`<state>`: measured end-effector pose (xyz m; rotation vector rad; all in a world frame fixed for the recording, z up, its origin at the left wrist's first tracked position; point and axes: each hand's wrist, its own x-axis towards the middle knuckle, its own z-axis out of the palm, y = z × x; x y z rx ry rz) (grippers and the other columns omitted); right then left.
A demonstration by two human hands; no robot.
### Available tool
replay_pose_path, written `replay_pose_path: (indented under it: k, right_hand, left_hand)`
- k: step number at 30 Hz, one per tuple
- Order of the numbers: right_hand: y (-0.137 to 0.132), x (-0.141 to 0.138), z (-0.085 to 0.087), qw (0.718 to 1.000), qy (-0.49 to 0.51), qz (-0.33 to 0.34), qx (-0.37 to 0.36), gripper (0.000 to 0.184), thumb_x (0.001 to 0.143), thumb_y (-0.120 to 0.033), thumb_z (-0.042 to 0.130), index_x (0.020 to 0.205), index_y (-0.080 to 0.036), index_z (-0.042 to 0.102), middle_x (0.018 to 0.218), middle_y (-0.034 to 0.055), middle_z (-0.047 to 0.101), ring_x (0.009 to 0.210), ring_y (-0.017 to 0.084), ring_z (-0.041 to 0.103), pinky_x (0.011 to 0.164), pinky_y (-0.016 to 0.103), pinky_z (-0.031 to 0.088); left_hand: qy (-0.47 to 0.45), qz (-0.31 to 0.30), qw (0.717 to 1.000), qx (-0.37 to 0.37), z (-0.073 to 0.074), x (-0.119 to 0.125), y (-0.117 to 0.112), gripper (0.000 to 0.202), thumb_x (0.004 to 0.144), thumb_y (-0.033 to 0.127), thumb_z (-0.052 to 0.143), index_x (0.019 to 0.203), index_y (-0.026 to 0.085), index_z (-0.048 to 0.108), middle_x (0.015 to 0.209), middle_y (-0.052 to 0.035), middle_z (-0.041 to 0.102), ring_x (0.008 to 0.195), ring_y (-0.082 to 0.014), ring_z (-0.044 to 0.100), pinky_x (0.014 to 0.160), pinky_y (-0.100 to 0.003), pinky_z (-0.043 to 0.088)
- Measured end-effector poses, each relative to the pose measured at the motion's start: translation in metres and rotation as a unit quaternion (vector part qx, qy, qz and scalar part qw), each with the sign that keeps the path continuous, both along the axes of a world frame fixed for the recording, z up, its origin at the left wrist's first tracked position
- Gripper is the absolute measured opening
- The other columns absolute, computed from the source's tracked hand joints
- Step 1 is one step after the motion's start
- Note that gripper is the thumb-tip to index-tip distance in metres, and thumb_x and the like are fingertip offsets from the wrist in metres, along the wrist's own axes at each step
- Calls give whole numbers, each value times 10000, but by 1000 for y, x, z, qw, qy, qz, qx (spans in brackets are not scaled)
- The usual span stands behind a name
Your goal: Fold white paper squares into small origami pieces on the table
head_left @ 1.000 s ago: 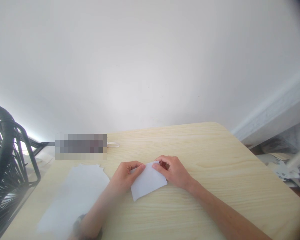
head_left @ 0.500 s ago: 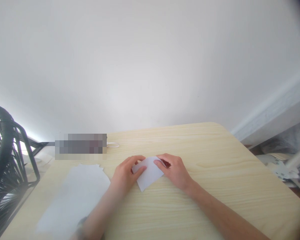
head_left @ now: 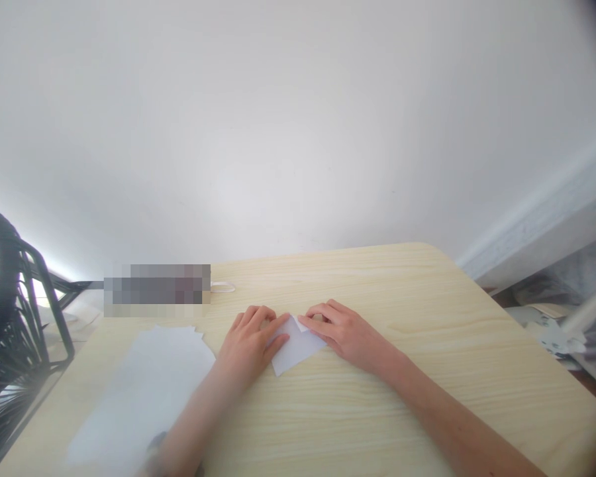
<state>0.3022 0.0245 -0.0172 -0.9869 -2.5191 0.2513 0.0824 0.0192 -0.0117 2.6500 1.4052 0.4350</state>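
Observation:
A small white piece of paper (head_left: 298, 351) lies on the wooden table between my hands, one corner toward me. My left hand (head_left: 252, 341) grips its left side, with the thumb on top and the index finger along the upper left edge. On the opposite side, my right hand (head_left: 340, 331) pinches a small folded flap at the upper right edge. My right fingers partly cover that edge, so the full fold cannot be seen.
Several larger white sheets (head_left: 144, 384) lie stacked left of my left forearm. A blurred-out object (head_left: 156, 285) with a pale loop (head_left: 223, 287) sits at the table's back left. A dark woven chair (head_left: 10, 318) stands beyond the left edge; a white wall (head_left: 298, 132) rises behind.
My right fingers have folded a bit of the paper's upper right edge over into a flap. My left index finger has come forward onto the paper's upper left edge.

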Motion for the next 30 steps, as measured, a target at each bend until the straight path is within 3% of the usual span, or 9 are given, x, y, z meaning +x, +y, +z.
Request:
replay_pose_path:
  k: [14, 30]
  right_hand:
    - [0, 1, 0, 999, 18, 31, -13, 339, 853, -146, 421, 1177, -198, 507, 1064, 64, 550, 952, 176, 464, 868, 334, 410]
    - [-4, 1, 2, 998, 51, 15, -18, 316, 784, -114, 477, 1070, -203, 581, 1016, 74, 560, 906, 179, 493, 795, 329, 440]
  left_hand:
    - [44, -10, 999, -7, 3, 2, 0, 337, 860, 264, 415, 1184, 297, 501, 933, -65, 530, 902, -218, 452, 767, -378, 397]
    - [54, 6, 998, 28, 8, 7, -4, 294, 856, 254, 422, 1113, 292, 559, 898, -65, 566, 862, -209, 482, 698, -339, 400]
